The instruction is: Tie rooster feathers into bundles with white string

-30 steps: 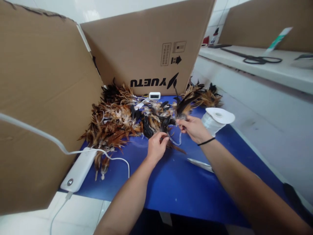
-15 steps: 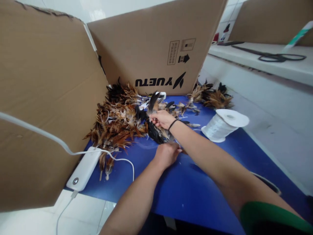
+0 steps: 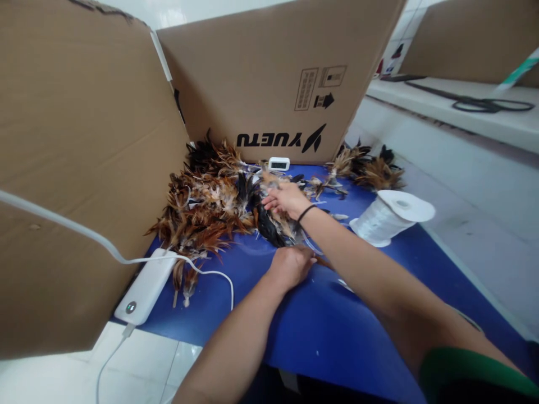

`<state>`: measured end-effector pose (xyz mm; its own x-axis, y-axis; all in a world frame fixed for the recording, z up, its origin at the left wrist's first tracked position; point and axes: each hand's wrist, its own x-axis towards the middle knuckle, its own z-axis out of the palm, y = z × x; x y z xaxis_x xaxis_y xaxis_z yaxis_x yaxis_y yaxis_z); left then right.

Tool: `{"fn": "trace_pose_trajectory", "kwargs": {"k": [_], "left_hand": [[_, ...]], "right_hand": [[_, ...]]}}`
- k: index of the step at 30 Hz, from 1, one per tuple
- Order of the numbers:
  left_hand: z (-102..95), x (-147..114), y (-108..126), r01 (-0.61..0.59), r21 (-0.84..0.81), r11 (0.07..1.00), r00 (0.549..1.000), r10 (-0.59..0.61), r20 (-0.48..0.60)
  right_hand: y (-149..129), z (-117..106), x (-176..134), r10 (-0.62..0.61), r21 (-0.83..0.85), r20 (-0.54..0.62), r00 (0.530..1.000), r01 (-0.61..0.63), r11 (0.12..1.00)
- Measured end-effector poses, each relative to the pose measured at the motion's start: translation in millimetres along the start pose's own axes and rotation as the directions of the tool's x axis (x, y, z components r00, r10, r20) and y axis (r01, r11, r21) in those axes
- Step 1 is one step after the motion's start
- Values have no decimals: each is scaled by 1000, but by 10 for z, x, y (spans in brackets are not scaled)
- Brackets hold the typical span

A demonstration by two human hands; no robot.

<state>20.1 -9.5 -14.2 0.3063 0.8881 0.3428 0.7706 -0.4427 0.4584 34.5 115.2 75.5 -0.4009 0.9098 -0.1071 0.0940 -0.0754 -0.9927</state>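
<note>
My right hand point(image 3: 286, 200) reaches over the feather pile on the blue table with its fingers apart. A blurred light brown feather point(image 3: 269, 178) shows just past its fingertips; I cannot tell whether they touch. Nearer to me, my left hand point(image 3: 293, 265) is closed low over the tabletop. Out of its right side pokes the brown tip of a feather point(image 3: 323, 262); the rest is hidden by the fingers. Between the hands lie dark feathers point(image 3: 269, 227). Reddish-brown feathers point(image 3: 197, 224) are heaped to the left.
A spool of white ribbon point(image 3: 387, 219) stands at the right. Cardboard panels point(image 3: 252, 73) rise behind and to the left. A white power bank point(image 3: 145, 286) with a cable lies at the left edge. Behind the pile is a small white digital display point(image 3: 278, 164); scissors point(image 3: 484, 104) rest on a ledge.
The dark feather that stood upright in my right hand's pinch is out of it, and those fingers have spread. The left hand stays closed in nearly the same place. The view has shifted slightly.
</note>
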Motion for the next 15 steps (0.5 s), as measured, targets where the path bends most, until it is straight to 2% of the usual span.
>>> {"fn": "trace_pose_trajectory", "kwargs": {"k": [4,6,7,9,11,13,15], "left_hand": [[2,-5,9,5,14,1000,1000,-5,-4],[7,-1,12,16,45,999,1000,-16,10],[9,0,14,19,59,998,1000,-20,12],[10,-1,16,13,64,998,1000,-13,8],[8,-3,20,10,37,999,1000,-9,-19],[-2,0,23,37,-15,999,996,-38,-79],[-28,13,14,100,-103,990,974,-119,-195]], "right_hand": [[9,-549,-113,-45,-63,-179,983,34,997],[108,-837,-132,-105,-228,-316,943,32,973],[171,-969,-141,-129,-339,-340,932,6,941],[297,-1187,-175,-192,-592,-328,925,-42,805],[400,-1320,-247,-264,-735,-304,915,-49,677],[472,-1359,-360,-382,-838,-257,888,-8,545],[523,-1312,-501,-491,-897,-165,855,78,436]]}}
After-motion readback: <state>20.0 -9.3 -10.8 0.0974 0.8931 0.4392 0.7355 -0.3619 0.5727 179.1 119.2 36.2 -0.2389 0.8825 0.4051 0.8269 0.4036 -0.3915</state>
